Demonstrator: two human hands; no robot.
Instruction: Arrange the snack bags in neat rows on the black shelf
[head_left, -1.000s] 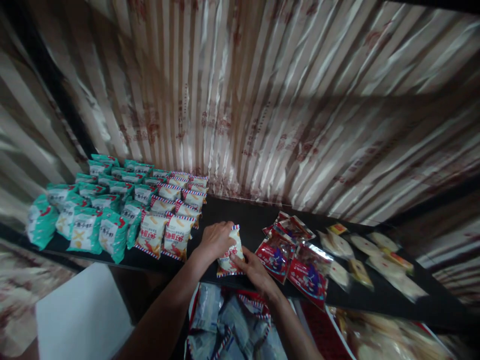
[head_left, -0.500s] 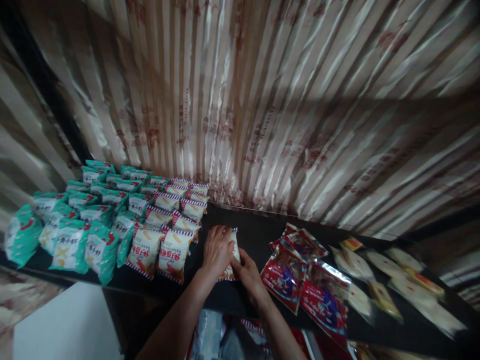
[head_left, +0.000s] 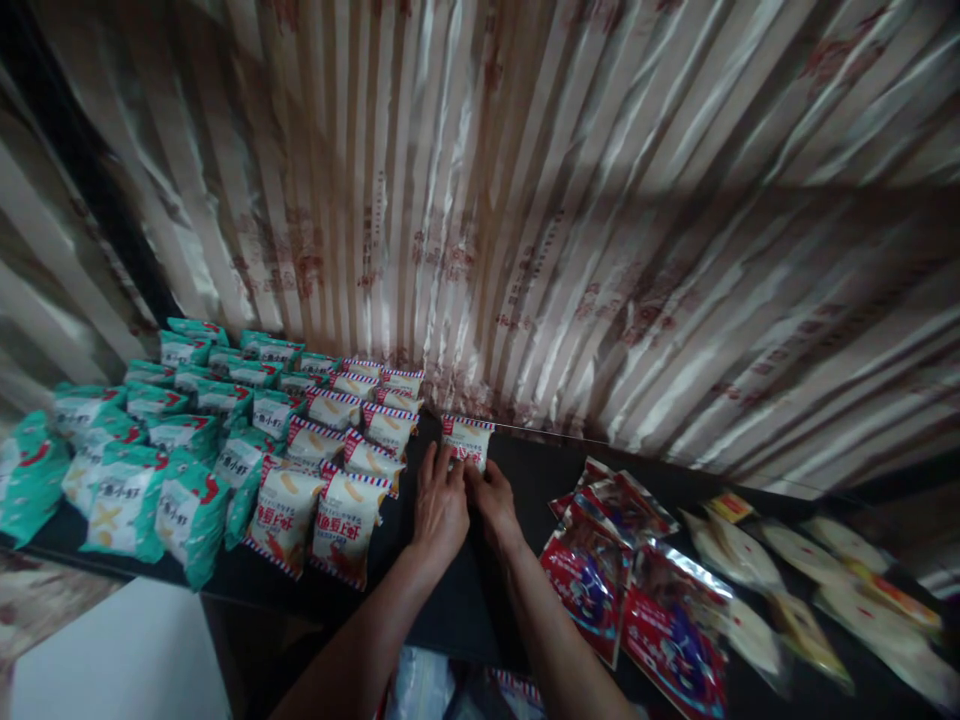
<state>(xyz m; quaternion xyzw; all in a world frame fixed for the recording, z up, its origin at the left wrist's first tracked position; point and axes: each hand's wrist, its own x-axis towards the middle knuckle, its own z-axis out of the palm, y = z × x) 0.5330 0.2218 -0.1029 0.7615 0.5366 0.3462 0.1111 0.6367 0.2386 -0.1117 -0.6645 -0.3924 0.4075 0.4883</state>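
A white snack bag [head_left: 468, 434] with a red-and-blue striped edge stands upright at the back of the black shelf, close to the curtain. My left hand [head_left: 441, 505] holds its lower left side, fingers pointing away from me. At the lower right corner, my right hand [head_left: 493, 498] grips it with bent fingers. The bag's bottom is hidden behind both hands. To the left stand rows of matching white snack bags [head_left: 345, 525], apart from the held one.
Teal snack bags [head_left: 124, 500] fill the shelf's left end. Red foil packets [head_left: 589, 575] lie on the right, with flat pale packages [head_left: 739, 550] beyond them. A pleated, shiny curtain [head_left: 465, 250] hangs behind the shelf [head_left: 457, 625]. More packets are partly visible below the front edge.
Both hands have moved the white snack bag back across the shelf, from near the middle toward the curtain. The view has shifted slightly.
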